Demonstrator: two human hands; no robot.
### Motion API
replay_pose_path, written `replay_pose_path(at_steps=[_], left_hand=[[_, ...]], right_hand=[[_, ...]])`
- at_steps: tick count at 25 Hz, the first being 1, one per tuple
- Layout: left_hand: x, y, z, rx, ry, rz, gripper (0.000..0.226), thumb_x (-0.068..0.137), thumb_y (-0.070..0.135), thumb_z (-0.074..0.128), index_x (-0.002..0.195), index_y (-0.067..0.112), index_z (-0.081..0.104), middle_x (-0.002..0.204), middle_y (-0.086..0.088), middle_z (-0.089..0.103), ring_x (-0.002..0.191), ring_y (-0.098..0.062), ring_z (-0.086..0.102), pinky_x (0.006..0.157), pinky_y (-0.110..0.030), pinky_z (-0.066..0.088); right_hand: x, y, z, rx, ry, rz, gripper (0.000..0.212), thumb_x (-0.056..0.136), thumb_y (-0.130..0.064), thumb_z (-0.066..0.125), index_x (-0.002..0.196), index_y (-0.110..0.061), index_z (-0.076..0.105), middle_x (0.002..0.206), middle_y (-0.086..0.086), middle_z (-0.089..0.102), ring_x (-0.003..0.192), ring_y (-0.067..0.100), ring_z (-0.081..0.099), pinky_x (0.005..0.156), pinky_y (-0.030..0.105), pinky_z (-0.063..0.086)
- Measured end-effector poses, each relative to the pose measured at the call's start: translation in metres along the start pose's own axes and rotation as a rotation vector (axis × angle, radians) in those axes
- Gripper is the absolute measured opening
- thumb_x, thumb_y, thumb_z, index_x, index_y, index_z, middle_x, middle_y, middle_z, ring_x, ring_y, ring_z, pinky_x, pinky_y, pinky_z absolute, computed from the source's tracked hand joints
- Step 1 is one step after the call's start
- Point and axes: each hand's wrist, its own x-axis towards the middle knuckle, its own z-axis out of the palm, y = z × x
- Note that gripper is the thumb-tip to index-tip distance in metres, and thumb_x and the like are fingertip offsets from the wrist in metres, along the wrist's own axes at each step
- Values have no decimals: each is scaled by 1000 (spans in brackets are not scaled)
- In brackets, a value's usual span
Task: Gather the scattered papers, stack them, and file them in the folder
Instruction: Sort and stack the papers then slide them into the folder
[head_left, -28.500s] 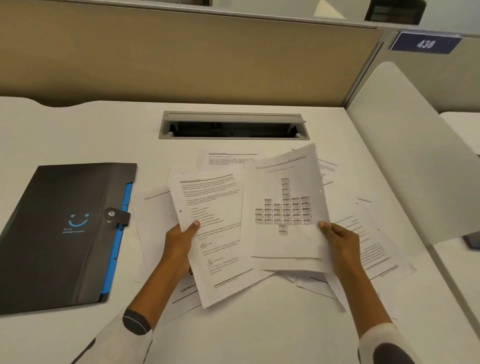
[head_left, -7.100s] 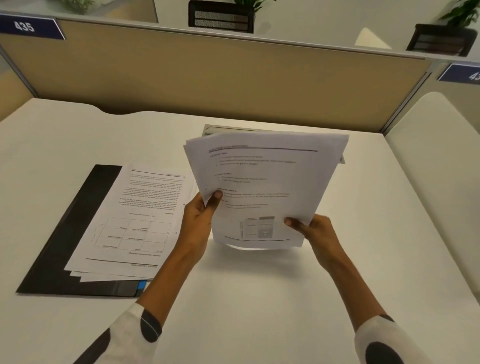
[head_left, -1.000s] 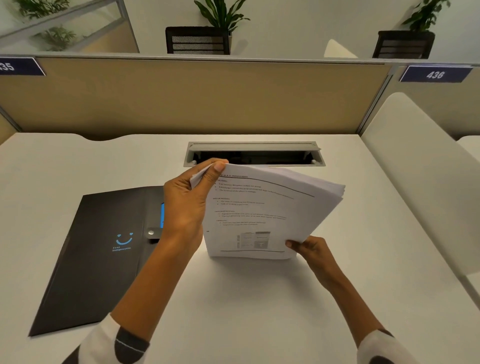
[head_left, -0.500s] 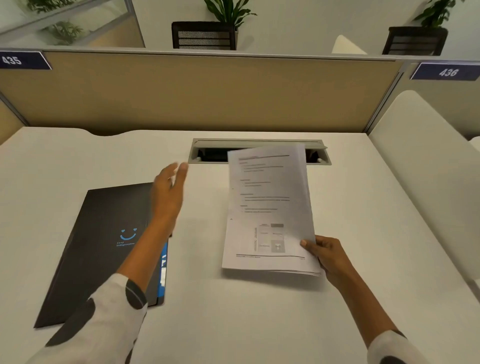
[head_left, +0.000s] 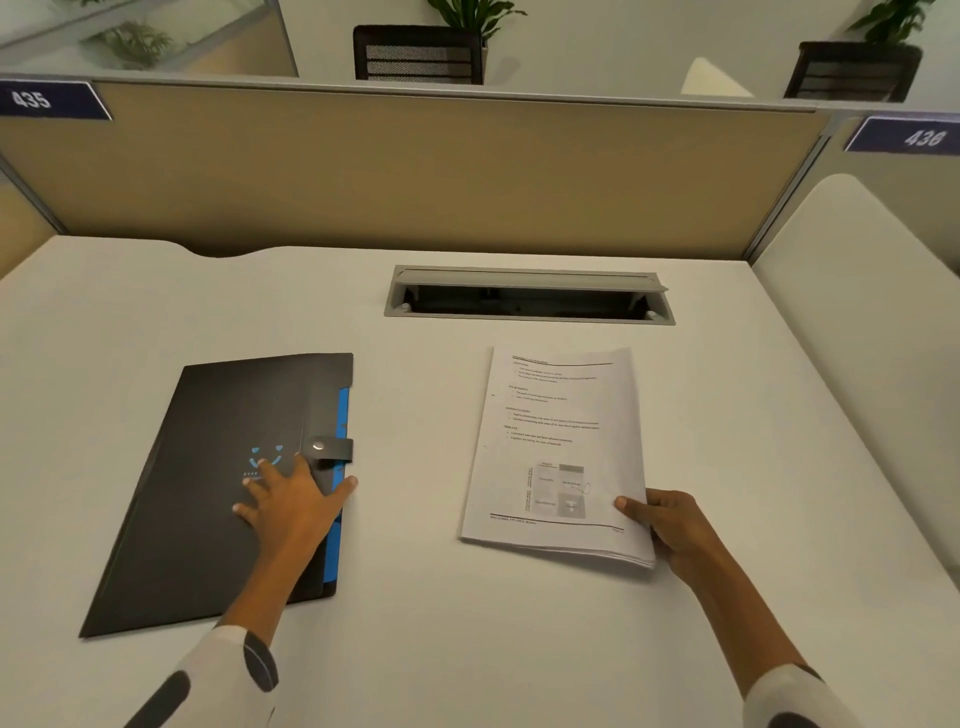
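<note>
The stack of papers (head_left: 558, 452) lies squared at centre right on the desk (head_left: 415, 649), its lower right corner pinched in the right hand (head_left: 670, 525) grip. The left hand (head_left: 293, 506), grip released, rests flat on the closed folder (head_left: 218, 483) at left, likely steadying it for unsnapping.

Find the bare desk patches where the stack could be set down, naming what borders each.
Bare strip between folder and paper stack. Wide bare band between partition and folder, left of cable slot. Near edge, between the forearms, is free. Least room: right of the stack, by the right hand.
</note>
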Motion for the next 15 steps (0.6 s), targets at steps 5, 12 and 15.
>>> replay_pose_path(at_steps=[5,12,15], left_hand=[[1,4,-9,58,-1,28,70,83,53,54,132,5,42,144,-29,31,130,-52,28,103,-68,25],[-5,-11,-11,33,-98,17,86,77,60,55,145,21,19,153,-28,3,137,-53,2,107,-61,20],[-3,-9,-16,59,-102,25,83,78,58,56,142,14,26,150,-29,19,136,-51,16,107,-59,27]], right_hand=[[0,0,2,6,19,-8,1,78,0,70,79,0,68,85,18,71,74,34,66,75,42,57],[0,2,4,4,82,-34,7,77,0,71,80,5,68,88,23,69,82,39,64,87,52,50],[0,2,3,32,70,-26,7,78,1,70,83,5,68,82,16,70,77,36,63,83,48,52]])
